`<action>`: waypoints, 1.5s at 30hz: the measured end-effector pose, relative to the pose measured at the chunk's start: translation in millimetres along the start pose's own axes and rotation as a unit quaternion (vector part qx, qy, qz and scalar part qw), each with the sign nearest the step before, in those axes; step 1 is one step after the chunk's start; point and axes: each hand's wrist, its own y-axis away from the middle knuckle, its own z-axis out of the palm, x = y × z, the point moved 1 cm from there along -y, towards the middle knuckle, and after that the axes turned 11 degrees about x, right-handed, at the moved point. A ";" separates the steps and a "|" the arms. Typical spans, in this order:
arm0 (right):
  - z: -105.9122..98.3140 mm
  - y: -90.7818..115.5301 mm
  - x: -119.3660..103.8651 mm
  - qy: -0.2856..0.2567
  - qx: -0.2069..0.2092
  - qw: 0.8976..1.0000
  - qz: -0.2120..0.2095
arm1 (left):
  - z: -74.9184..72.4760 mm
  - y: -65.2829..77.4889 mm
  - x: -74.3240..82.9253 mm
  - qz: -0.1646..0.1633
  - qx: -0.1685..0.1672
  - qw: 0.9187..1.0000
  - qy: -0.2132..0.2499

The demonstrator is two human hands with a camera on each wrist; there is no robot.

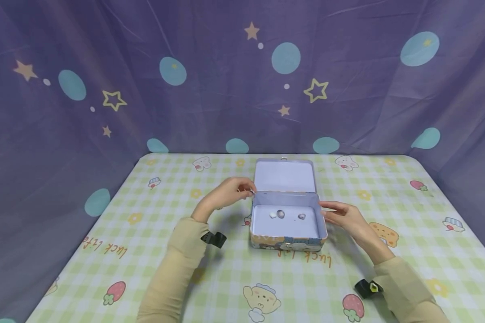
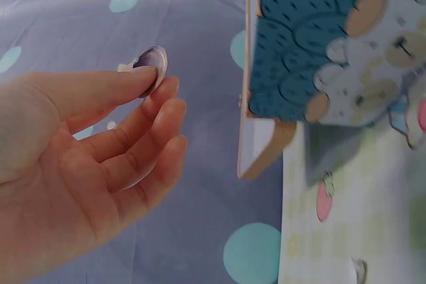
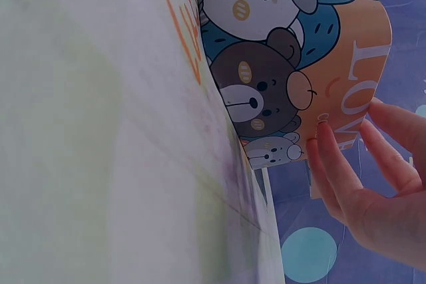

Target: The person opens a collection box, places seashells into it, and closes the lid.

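My left hand (image 1: 231, 190) pinches a small purplish seashell (image 2: 154, 64) between thumb and index finger, beside the box's back left corner. A rectangular tin box (image 1: 262, 243) stands with its hinged lid (image 1: 284, 176) raised at the back. Inside it lie a white shell (image 1: 272, 215), a grey-brown shell (image 1: 280, 214) and a smaller purplish shell (image 1: 302, 216). Cartoon bears cover the tin's outer walls. At the right wall, my right hand (image 3: 379, 184) touches the tin with extended fingers.
Below the tin is a green-and-white checked tablecloth (image 1: 226, 287) with printed cartoons. Another small shell (image 2: 360, 271) lies on the cloth at the left wrist view's bottom edge. A purple curtain (image 1: 226, 112) with stars and blue ovals hangs behind the table.
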 end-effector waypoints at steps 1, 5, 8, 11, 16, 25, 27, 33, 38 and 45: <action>0.3 0.4 0.1 0.001 0.004 1.000 0.004 | 1.0 -1.4 1.7 0.001 -0.003 1.000 0.001; 0.6 0.4 1.9 0.009 0.004 1.000 0.006 | 5.6 -8.0 7.9 0.012 -0.014 1.000 -0.004; 1.0 -0.2 1.1 0.003 0.001 1.000 0.010 | 8.5 -13.0 13.1 0.019 -0.021 1.000 -0.009; 0.9 -0.8 -1.3 -0.005 -0.005 1.000 0.011 | 11.1 -18.2 18.8 0.023 -0.028 0.999 -0.008; 0.3 -1.1 -3.7 -0.010 -0.006 1.000 0.016 | 16.4 -26.7 28.4 0.023 -0.048 0.999 0.002; 1.0 -2.2 -2.9 -0.017 -0.003 1.000 0.015 | 30.3 -43.3 44.1 0.041 -0.082 0.996 -0.014; 0.9 -2.0 -2.5 -0.015 -0.003 1.000 0.013 | 33.8 -46.6 46.3 0.042 -0.095 0.994 -0.024; 0.6 -0.1 -3.2 -0.010 -0.004 1.000 0.011 | 43.3 -55.2 53.6 0.046 -0.129 0.990 -0.043; 0.9 -0.4 -3.1 -0.005 -0.002 1.000 0.012 | 53.6 -62.9 55.2 0.051 -0.149 0.986 -0.057; 1.5 -1.1 -2.2 -0.010 0.001 1.000 0.012 | 66.7 -68.7 57.2 0.053 -0.176 0.979 -0.087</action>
